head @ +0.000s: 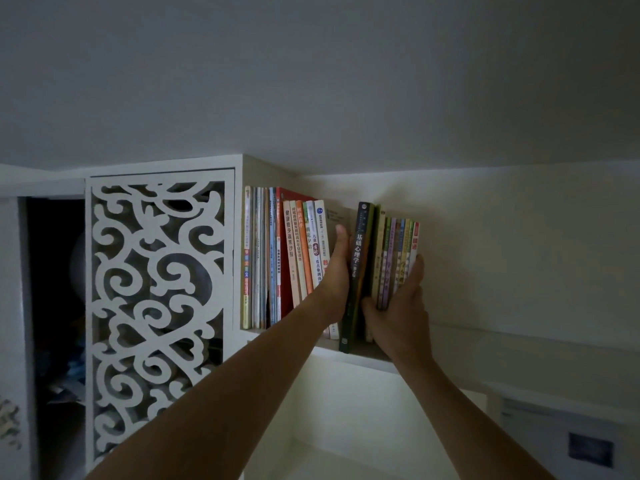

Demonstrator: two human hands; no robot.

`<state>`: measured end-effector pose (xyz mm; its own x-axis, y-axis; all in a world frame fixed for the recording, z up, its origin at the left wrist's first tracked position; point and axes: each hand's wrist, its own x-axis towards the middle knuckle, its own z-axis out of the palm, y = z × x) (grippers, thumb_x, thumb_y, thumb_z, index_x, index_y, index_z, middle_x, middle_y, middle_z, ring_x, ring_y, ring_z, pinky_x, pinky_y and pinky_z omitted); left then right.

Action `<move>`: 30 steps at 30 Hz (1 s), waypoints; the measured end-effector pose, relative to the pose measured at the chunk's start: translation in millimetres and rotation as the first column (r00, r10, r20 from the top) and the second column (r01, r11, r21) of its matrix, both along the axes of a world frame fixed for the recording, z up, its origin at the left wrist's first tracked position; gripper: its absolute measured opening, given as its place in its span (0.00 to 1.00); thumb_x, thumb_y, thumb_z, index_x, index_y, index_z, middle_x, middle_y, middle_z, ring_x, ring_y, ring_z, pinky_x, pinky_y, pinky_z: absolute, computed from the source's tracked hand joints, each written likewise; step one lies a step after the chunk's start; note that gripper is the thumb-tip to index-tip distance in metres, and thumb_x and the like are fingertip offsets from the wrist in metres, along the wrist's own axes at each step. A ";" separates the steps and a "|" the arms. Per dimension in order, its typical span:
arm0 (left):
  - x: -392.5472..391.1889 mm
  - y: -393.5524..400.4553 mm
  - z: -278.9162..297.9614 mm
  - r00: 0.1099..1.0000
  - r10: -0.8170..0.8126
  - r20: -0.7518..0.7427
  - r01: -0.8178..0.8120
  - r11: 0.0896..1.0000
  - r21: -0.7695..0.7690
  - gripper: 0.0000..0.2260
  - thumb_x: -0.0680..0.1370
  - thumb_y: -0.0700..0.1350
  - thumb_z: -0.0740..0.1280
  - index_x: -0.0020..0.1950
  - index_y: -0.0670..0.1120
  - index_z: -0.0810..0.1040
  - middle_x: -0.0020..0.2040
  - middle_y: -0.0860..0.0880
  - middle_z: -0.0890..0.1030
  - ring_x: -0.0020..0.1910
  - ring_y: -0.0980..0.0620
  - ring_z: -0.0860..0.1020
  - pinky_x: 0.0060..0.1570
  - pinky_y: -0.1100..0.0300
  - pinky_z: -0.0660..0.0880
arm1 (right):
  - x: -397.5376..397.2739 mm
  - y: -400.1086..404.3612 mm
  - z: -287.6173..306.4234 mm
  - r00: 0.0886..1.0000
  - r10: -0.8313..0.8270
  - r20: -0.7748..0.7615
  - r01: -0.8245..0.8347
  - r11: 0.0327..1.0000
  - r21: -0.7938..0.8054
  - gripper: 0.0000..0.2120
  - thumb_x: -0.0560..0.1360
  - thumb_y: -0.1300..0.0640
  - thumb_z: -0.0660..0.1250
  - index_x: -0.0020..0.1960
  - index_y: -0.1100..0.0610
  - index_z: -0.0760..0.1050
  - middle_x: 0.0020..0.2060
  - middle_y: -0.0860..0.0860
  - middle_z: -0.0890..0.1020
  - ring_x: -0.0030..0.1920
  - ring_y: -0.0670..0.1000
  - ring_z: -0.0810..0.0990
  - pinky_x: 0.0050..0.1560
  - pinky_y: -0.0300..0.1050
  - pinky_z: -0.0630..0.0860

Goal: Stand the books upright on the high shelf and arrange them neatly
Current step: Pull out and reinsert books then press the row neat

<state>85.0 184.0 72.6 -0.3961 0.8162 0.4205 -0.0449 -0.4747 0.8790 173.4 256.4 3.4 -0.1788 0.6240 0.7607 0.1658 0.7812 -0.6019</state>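
A row of upright books stands on the high white shelf [367,356]. The left group of books [277,258] leans against the cabinet side. A dark green book [360,271] stands in the gap, its lower end sticking out past the shelf edge. My left hand [337,271] reaches into the gap between the left group and the dark book, fingers straight against the books. My right hand [398,306] grips a bundle of several thin books [398,251] at the right end, thumb on the near side and fingers round the outer cover.
A white cabinet with a carved scrollwork door [156,306] stands left of the books, with a dark open compartment [55,306] beyond it. The ceiling is close above. A white wall runs right of the books, and a lower white ledge [554,403] sits at the bottom right.
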 end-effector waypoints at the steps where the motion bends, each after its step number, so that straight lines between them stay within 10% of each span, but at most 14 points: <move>1: -3.2 0.5 -0.5 1.000 -0.026 -0.001 0.026 1.000 0.013 0.31 0.82 0.69 0.47 0.63 0.52 0.82 0.61 0.46 0.85 0.60 0.47 0.84 0.64 0.49 0.77 | -0.4 -0.1 0.0 1.000 -0.007 -0.006 0.007 1.000 0.014 0.53 0.75 0.43 0.73 0.80 0.43 0.33 0.70 0.56 0.70 0.57 0.57 0.82 0.46 0.48 0.81; 8: 3.2 7.6 -4.7 0.964 0.244 -0.105 -0.230 0.965 0.127 0.32 0.84 0.67 0.45 0.67 0.48 0.80 0.57 0.45 0.85 0.58 0.47 0.84 0.62 0.48 0.80 | -0.3 1.0 0.4 1.000 0.008 -0.026 -0.007 0.999 0.042 0.55 0.73 0.42 0.74 0.80 0.43 0.34 0.69 0.56 0.71 0.58 0.58 0.81 0.48 0.53 0.83; 12: 8.8 6.8 -14.7 0.414 0.827 -0.379 -0.535 0.559 0.634 0.19 0.87 0.53 0.53 0.72 0.45 0.71 0.62 0.48 0.78 0.59 0.53 0.79 0.60 0.52 0.79 | -0.2 -2.2 1.6 1.000 -0.018 0.002 0.017 0.999 0.045 0.56 0.71 0.33 0.72 0.81 0.46 0.36 0.69 0.58 0.72 0.56 0.60 0.82 0.47 0.56 0.82; 15: -3.1 12.0 -27.3 0.023 0.914 -0.406 -0.523 0.357 0.774 0.26 0.83 0.43 0.61 0.81 0.39 0.60 0.79 0.40 0.65 0.79 0.44 0.62 0.81 0.49 0.58 | -0.1 -3.0 1.0 1.000 0.008 0.020 -0.009 0.999 0.042 0.53 0.71 0.32 0.70 0.80 0.43 0.36 0.68 0.57 0.72 0.55 0.59 0.82 0.46 0.54 0.83; 17: -20.2 11.8 -31.0 -0.087 0.915 -0.393 -0.598 0.268 0.755 0.29 0.83 0.43 0.60 0.82 0.38 0.57 0.82 0.39 0.58 0.83 0.43 0.53 0.82 0.42 0.51 | -0.7 -3.5 -0.5 0.999 0.000 0.053 -0.003 0.999 0.050 0.52 0.73 0.33 0.69 0.80 0.42 0.35 0.68 0.58 0.72 0.56 0.59 0.82 0.49 0.56 0.83; 24: -39.3 10.0 -35.2 0.109 0.905 -0.410 -0.568 0.396 0.721 0.31 0.85 0.52 0.53 0.84 0.38 0.51 0.84 0.42 0.51 0.84 0.46 0.50 0.80 0.39 0.54 | -2.5 -7.5 -1.5 0.981 -0.088 0.174 0.077 0.995 0.068 0.55 0.67 0.24 0.59 0.81 0.46 0.34 0.67 0.59 0.72 0.56 0.59 0.82 0.49 0.55 0.83; 30: -36.6 27.9 -33.6 0.049 0.920 -0.389 -0.619 0.333 0.711 0.31 0.83 0.52 0.53 0.84 0.39 0.54 0.84 0.43 0.55 0.84 0.46 0.52 0.80 0.39 0.53 | -5.0 1.4 -6.0 0.985 -0.064 0.159 0.049 0.994 0.095 0.51 0.74 0.33 0.66 0.81 0.45 0.34 0.66 0.57 0.72 0.48 0.50 0.79 0.40 0.41 0.80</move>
